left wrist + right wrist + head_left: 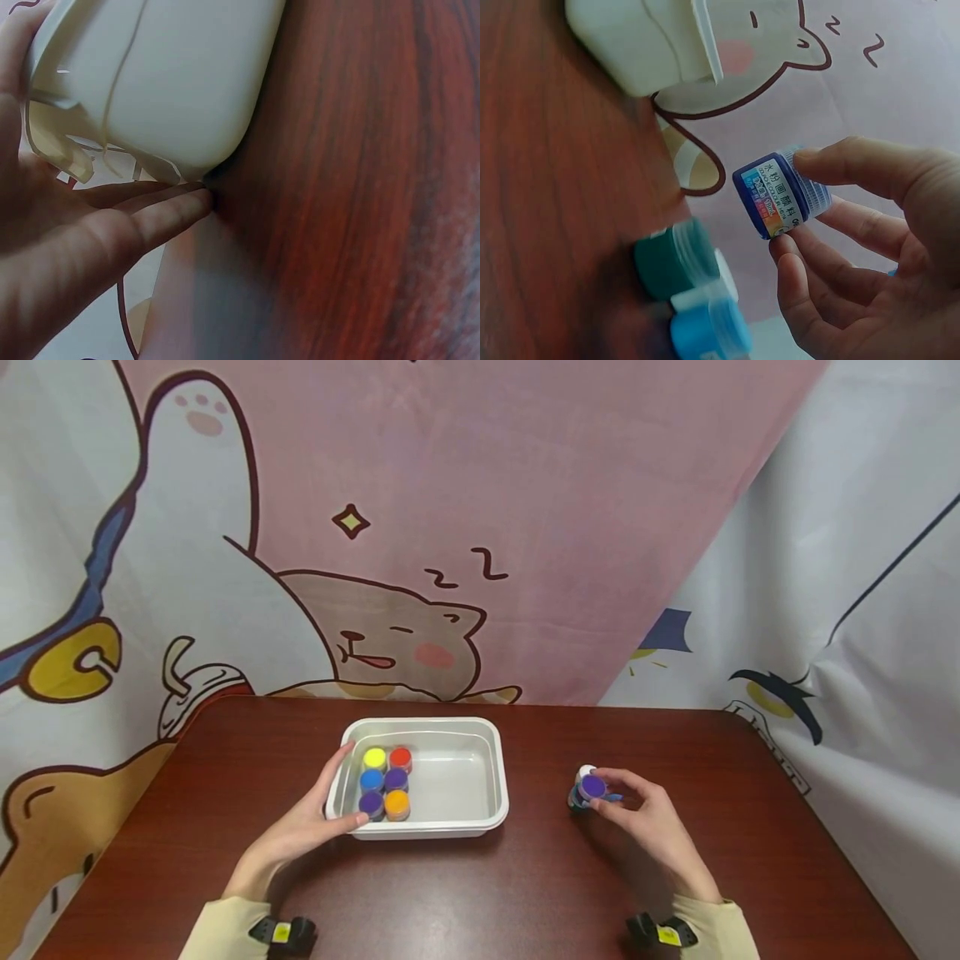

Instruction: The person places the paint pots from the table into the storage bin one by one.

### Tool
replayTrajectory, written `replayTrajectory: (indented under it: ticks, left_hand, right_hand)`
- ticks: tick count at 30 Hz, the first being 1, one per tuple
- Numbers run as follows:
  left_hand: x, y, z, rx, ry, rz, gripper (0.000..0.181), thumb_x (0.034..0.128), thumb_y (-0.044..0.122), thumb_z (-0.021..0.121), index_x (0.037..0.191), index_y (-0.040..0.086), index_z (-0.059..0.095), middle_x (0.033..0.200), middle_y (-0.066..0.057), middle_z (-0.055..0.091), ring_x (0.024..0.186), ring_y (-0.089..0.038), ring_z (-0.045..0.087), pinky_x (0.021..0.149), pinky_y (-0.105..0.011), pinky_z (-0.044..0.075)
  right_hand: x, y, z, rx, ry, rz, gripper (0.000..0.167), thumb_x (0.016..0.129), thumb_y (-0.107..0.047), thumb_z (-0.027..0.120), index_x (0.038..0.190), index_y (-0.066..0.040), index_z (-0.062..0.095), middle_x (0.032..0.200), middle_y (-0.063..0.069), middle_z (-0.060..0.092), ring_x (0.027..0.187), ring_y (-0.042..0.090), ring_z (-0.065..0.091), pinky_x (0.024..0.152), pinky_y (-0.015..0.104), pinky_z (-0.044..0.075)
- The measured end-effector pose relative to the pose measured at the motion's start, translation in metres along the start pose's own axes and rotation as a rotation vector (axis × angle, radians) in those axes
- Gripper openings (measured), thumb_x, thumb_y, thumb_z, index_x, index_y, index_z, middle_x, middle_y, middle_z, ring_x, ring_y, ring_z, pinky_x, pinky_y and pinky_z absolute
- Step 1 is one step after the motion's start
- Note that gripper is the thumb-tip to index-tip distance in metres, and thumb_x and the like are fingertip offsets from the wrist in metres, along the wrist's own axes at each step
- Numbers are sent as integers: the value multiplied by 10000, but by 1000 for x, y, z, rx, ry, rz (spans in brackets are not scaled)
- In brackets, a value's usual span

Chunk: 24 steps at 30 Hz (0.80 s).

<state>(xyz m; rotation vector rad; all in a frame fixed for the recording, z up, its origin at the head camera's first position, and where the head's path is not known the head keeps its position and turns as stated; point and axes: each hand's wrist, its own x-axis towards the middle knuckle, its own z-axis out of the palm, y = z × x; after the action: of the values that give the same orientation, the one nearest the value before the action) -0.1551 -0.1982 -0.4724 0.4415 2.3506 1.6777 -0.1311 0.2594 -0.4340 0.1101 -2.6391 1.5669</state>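
My left hand (300,822) holds the left end of a white plastic tray (457,835), thumb over the near-left rim. In the left wrist view its other fingers (169,214) lie against the tray's lower outer wall. Several paint jars stand inside the tray's left half: yellow (375,759), red (401,758), blue (371,780), orange (397,805) and two purple. With thumb and fingertips, my right hand (660,822) pinches a blue-purple paint jar (772,195), tilted and raised off the table. Below it are a green jar (675,259), a light-blue jar (709,330) and a white one (585,772).
The dark reddish-brown table (480,902) runs back to a printed cloth (562,527) with cartoon animals. More of this cloth hangs along the right side. Bare tabletop lies between the tray and the jars at the right.
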Motion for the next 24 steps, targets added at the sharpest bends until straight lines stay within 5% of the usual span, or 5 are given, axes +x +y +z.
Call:
replayTrajectory:
  ticks: [8, 24]
  left_hand:
    - [0, 1, 0, -15, 1, 1, 989, 826, 210, 742, 1548, 228, 67, 1558, -210, 58, 1378, -461, 93, 992, -759, 126]
    - [0, -1, 0, -17, 3, -7, 998, 822, 214, 745, 1549, 271, 63, 1565, -192, 62, 1391, -460, 84, 988, -756, 141]
  right_hand:
    - [10, -11, 13, 16, -33, -69, 382, 830, -66, 753, 1195, -35, 647, 1054, 125, 664, 962, 300, 598, 725, 267, 539]
    - [28, -45, 43, 124, -55, -69, 381, 812, -83, 774, 1177, -65, 664, 999, 128, 656, 862, 263, 615, 670, 284, 535]
